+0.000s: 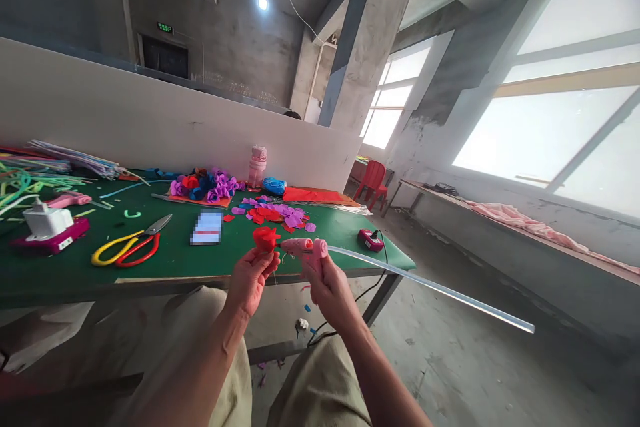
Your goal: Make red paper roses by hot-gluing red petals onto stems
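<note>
A red paper-like flower (265,239) is pinched between the fingers of my left hand (251,280), just over the front edge of the green table. My right hand (330,287) is wrapped round the handle of a pink glue gun (303,247). The gun's nozzle points left and meets or nearly meets the flower's right side. Out of the gun's back runs a long clear glue stick (435,285), sloping down to the right. Loose red and purple petals (280,213) lie on the table behind the flower.
Yellow-and-red scissors (133,243), a phone (207,227) and a white plug adapter (47,220) lie left on the green table (173,260). Finished flowers (207,185), a pink bottle (257,167) and a blue bundle (274,186) stand behind. A magenta socket box (370,239) sits right, its cable hanging down.
</note>
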A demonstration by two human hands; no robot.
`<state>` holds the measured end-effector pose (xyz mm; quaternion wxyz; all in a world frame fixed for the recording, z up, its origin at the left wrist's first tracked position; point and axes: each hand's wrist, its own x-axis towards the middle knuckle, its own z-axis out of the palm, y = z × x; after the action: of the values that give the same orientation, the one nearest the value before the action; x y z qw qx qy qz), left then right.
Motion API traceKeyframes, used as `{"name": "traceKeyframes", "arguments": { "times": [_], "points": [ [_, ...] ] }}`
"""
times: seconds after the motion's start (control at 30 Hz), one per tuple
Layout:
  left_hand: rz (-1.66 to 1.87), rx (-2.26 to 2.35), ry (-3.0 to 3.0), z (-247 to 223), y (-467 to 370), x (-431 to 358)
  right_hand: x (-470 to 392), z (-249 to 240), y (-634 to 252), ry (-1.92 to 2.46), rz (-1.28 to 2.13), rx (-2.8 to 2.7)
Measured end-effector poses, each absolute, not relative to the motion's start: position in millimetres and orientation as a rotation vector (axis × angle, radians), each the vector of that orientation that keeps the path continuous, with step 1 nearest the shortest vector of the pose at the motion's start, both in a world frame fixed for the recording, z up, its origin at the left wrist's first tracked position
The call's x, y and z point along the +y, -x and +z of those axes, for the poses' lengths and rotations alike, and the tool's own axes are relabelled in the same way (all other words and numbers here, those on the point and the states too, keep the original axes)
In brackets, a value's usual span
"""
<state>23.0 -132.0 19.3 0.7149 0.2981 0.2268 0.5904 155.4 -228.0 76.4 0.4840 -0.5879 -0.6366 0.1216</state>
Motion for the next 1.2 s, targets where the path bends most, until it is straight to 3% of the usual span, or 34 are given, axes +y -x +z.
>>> {"name": "traceKeyframes", "arguments": {
  "times": [1.2],
  "points": [
    [1.323, 0.508, -0.651, 19.4, -22.8, -132.0, -226.1, 77.7, -152.5, 1.463, 0.355, -1.533]
  ]
}}
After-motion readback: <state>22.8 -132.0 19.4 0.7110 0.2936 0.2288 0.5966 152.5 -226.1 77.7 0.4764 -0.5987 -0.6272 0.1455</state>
